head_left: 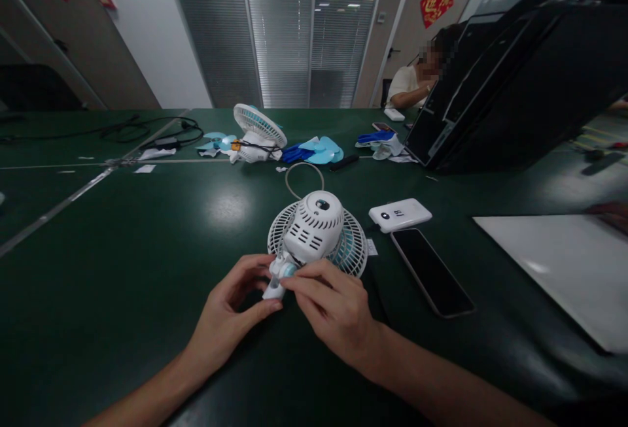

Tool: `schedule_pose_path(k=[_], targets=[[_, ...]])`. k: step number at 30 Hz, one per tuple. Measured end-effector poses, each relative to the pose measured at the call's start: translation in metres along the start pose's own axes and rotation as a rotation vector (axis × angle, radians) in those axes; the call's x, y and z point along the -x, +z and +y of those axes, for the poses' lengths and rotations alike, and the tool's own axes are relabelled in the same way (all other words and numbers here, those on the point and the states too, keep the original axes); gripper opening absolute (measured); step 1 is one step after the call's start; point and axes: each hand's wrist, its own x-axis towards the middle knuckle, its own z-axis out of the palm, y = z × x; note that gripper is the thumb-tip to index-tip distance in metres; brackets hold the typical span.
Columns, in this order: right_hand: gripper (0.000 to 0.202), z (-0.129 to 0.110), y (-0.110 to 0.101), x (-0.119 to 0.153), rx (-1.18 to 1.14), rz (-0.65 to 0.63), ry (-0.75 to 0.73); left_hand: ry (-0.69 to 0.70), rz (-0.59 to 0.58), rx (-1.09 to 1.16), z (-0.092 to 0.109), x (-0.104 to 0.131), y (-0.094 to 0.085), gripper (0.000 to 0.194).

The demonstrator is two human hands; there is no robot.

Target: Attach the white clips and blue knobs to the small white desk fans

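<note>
A white fan [314,224] lies face down on the green table, its motor housing up and its round grille underneath. Its small white clip base [275,288] points toward me. My left hand [240,296] grips this clip from the left, the thumb along its near end and the fingers behind it. From the right, my right hand [333,303] pinches a light-blue knob [288,271] at the joint between clip and housing. The fingertips partly hide the knob.
Right of the fan lie a white power bank [401,214], a dark phone [432,271] and a white board [554,263]. Farther back are a second fan [258,133], blue fan blades [324,150], gloves [380,142] and black cables [147,129]. A large black case [530,87] stands right; a person [415,84] sits behind.
</note>
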Motion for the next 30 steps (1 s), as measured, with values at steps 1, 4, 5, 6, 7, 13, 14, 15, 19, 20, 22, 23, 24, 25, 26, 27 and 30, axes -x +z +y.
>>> schedule_pose_path(k=[1, 4, 5, 6, 7, 13, 14, 15, 19, 20, 22, 23, 24, 25, 26, 27, 30], targets=[[0.027, 0.0004, 0.0001, 0.0003, -0.003, -0.001, 0.014, 0.005, -0.006, 0.0, 0.0008, -0.0003, 0.0005, 0.048], [0.025, 0.0007, 0.0012, 0.0007, -0.03, -0.009, 0.064, 0.031, -0.013, 0.014, 0.0032, -0.0014, 0.0019, 0.047], [0.024, 0.0006, 0.0019, 0.0008, -0.042, -0.014, 0.078, 0.039, -0.014, 0.019, 0.0036, -0.0018, 0.0023, 0.046], [0.024, 0.0003, 0.0028, 0.0009, -0.052, -0.019, 0.091, 0.046, -0.015, 0.024, 0.0037, -0.0022, 0.0025, 0.046], [0.024, 0.0001, 0.0037, 0.0011, -0.063, -0.024, 0.102, 0.051, -0.016, 0.028, 0.0035, -0.0025, 0.0026, 0.046], [0.026, -0.0001, 0.0047, 0.0005, -0.076, -0.021, 0.109, 0.056, -0.02, 0.017, 0.003, -0.0029, 0.0026, 0.047], [0.027, -0.0005, 0.0034, -0.0002, -0.067, -0.016, 0.109, 0.054, -0.019, 0.014, 0.0035, -0.0027, 0.0026, 0.047], [0.03, -0.001, 0.0018, -0.0008, -0.06, -0.014, 0.108, 0.052, -0.02, 0.011, 0.004, -0.0026, 0.0027, 0.046], [0.042, -0.0021, -0.0033, -0.0015, -0.043, -0.037, 0.03, 0.061, -0.015, 0.0, 0.0048, -0.0022, 0.0032, 0.047], [0.046, -0.0019, -0.0035, -0.0009, -0.04, -0.049, 0.003, 0.066, -0.014, 0.0, 0.0046, -0.0024, 0.0033, 0.047], [0.049, -0.0009, -0.0025, 0.0004, -0.031, -0.082, -0.027, 0.074, -0.017, 0.004, 0.004, -0.003, 0.0035, 0.047], [0.05, -0.0004, -0.0016, 0.001, -0.027, -0.099, -0.028, 0.075, -0.021, 0.006, 0.0039, -0.0033, 0.0036, 0.047], [0.05, 0.0001, -0.0007, 0.0013, -0.024, -0.112, -0.02, 0.076, -0.025, 0.007, 0.0038, -0.0036, 0.0036, 0.047], [0.05, 0.0005, 0.0001, 0.0015, -0.022, -0.122, -0.011, 0.078, -0.026, 0.009, 0.0039, -0.0037, 0.0037, 0.047], [0.05, 0.0007, 0.0008, 0.0014, -0.018, -0.126, -0.002, 0.08, -0.025, 0.011, 0.0041, -0.0036, 0.0037, 0.047], [0.05, 0.0007, 0.0014, 0.0011, -0.013, -0.125, 0.007, 0.082, -0.021, 0.011, 0.0043, -0.0034, 0.0037, 0.047], [0.048, -0.0003, 0.0022, 0.0, -0.011, -0.104, 0.024, 0.088, -0.008, 0.011, 0.0047, -0.0024, 0.0035, 0.046]])
